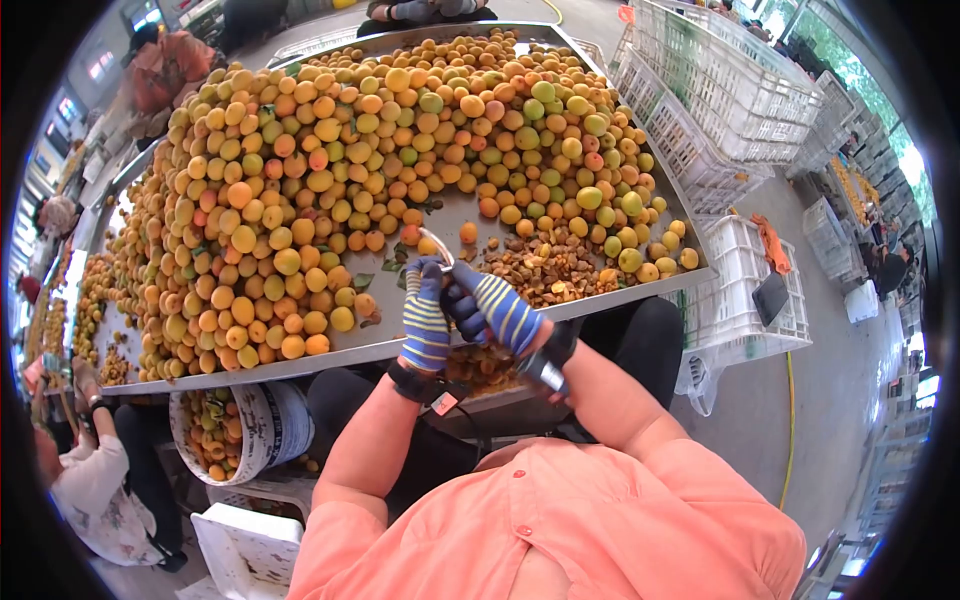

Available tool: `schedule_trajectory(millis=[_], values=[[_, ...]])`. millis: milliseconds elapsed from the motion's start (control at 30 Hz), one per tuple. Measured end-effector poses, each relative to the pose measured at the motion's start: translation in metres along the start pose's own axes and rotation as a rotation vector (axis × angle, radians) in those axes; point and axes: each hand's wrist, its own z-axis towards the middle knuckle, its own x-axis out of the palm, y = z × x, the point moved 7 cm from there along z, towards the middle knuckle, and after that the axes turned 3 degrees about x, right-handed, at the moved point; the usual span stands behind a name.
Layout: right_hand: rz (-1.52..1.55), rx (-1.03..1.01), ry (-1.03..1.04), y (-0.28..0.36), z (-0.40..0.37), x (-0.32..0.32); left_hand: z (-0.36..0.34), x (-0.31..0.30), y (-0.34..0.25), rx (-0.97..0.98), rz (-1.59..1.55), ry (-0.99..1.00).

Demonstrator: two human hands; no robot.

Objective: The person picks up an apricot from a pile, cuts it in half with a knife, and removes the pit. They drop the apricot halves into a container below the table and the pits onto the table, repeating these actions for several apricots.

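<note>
Both my hands wear blue, yellow and white striped gloves and meet over the table's near edge. My left hand (426, 315) is closed, its fingers curled inward; what it holds, if anything, is hidden. My right hand (495, 305) is closed beside it, around what looks like a thin, curved metal tool (437, 247) that sticks up between the hands. Beyond them a large heap of apricots (300, 180), yellow, orange and some green, covers much of the metal table (375, 352). A pile of brown pits or fruit pieces (548, 264) lies just ahead of my right hand.
Below the table's edge, more brown pieces (482, 368) lie near my lap. A white bucket of apricots (262, 430) and a white tub (240, 545) stand at left. White plastic crates (740, 290) are stacked at right. Another person's arm (92, 400) is at far left.
</note>
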Motion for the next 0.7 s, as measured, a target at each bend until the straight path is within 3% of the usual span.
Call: schedule_trajectory(millis=[67,100,200,233,367,433,533,700], values=[[0.013,0.030,0.031,0.001,-0.010,-0.001,0.006,0.003,0.003,-0.166,-0.254,0.115],[-0.083,-0.088,-0.022,0.006,-0.019,0.004,0.006,0.009,0.001,-0.219,-0.342,0.194],[-0.454,-0.260,-0.265,0.016,-0.031,0.001,0.009,0.011,-0.003,-0.125,-0.372,0.035],[-0.575,-0.392,-0.302,0.021,-0.033,0.002,0.011,0.009,0.005,-0.219,-0.434,0.041],[-1.025,-0.892,-0.443,0.028,-0.032,0.005,0.009,0.004,0.009,-0.230,-0.365,0.019],[-1.132,-0.853,-0.553,0.023,-0.028,-0.006,0.008,0.006,0.008,-0.225,-0.329,0.015],[-1.032,-0.900,-0.542,0.020,-0.031,-0.002,0.008,0.006,0.010,-0.228,-0.358,0.029],[-1.208,-0.844,-0.663,0.016,-0.032,-0.002,0.006,0.005,0.014,-0.307,-0.370,0.033]])
